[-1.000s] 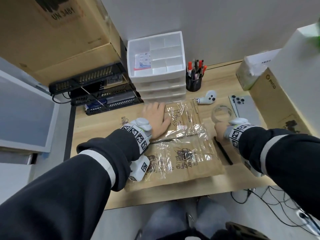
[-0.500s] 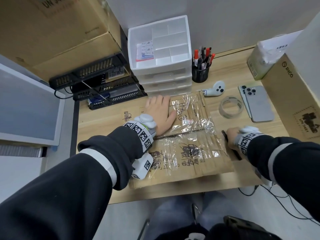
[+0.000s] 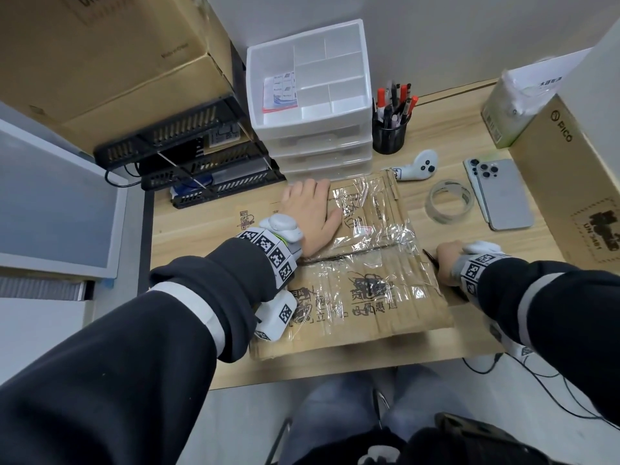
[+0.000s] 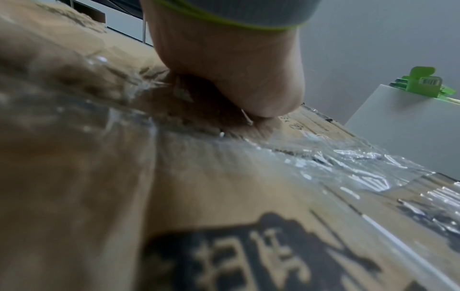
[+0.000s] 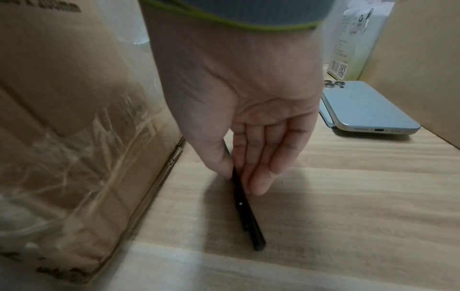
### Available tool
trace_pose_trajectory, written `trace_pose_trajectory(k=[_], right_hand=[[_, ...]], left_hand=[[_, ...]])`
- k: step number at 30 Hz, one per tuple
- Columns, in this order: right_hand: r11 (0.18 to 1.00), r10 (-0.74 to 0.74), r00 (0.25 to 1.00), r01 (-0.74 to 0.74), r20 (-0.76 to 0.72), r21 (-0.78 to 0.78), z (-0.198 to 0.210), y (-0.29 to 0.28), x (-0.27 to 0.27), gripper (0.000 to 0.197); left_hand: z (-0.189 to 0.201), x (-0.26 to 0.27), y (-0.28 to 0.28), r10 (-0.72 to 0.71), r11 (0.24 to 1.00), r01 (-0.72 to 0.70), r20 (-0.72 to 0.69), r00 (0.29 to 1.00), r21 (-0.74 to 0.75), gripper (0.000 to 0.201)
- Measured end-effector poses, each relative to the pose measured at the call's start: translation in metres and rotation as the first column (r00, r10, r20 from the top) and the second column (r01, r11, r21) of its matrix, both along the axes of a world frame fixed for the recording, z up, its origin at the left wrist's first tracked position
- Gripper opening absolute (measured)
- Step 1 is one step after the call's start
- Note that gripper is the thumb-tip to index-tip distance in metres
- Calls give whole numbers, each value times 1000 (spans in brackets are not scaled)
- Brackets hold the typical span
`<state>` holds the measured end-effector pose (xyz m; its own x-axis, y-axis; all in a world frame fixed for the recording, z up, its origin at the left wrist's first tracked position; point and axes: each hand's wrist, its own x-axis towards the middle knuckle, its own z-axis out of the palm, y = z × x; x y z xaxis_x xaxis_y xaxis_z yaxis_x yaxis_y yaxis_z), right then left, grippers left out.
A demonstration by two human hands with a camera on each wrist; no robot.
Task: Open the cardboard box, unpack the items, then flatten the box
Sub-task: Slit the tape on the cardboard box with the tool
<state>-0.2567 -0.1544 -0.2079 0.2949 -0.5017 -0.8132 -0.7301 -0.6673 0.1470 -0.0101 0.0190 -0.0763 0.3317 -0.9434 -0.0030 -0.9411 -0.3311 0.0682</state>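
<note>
A taped brown cardboard box [image 3: 369, 297] with its flaps closed sits on the desk in front of me. It fills the left wrist view [image 4: 199, 196]. In the right wrist view its side wall [image 5: 62, 118] stands at the left. My left hand [image 3: 310, 213] lies flat on the far half of the box top, and its palm [image 4: 229, 69] presses on the crinkled clear tape. A slim black tool [image 5: 248, 220] lies on the desk just right of the box. My right hand [image 5: 240, 181] pinches this tool [image 3: 429, 256] between thumb and fingers.
A clear tape roll [image 3: 448, 202], a phone [image 3: 503, 193] and a white controller [image 3: 417, 167] lie beyond the right hand. A pen cup [image 3: 389, 135] and a white drawer unit [image 3: 308, 95] stand behind the box. A large carton [image 3: 570, 179] walls the right side.
My right hand has come back from near the tape roll to the black tool beside the box and closed on it. My left hand has stayed flat on the box top.
</note>
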Motion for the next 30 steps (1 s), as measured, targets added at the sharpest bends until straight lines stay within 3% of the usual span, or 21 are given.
trace_pose_trajectory(k=[4,6,10,13,17,20,25,30], right_hand=[[999,-4,989,12,149,-53,5,-8,4,24],[995,-58,966,75,252,-60,28,-13,12,30],[952,-232,769,306,596,-24,101,-23,34,25],[963,-160,650,267,743,-26,145,-31,49,19],[994,44,506,68,861,-90,193,-26,68,5],[990,136,529,-98,838,-99,210,-10,82,6],[912,346,652,-403,674,-78,215,29,110,19],[843,391,681,-535,619,57,206,71,136,26]], left_hand=[[4,-2,-1,15,999,-15,-10,1000,48,58],[10,-2,-3,35,994,-31,-35,999,105,61],[29,8,-1,53,972,-25,-115,992,234,67],[42,25,13,38,953,6,-139,989,303,93],[80,56,46,-47,905,70,-65,997,421,127],[91,73,69,-42,864,46,-20,999,501,120],[93,87,99,6,854,29,-66,998,520,123],[87,75,111,-29,908,85,-142,989,409,131]])
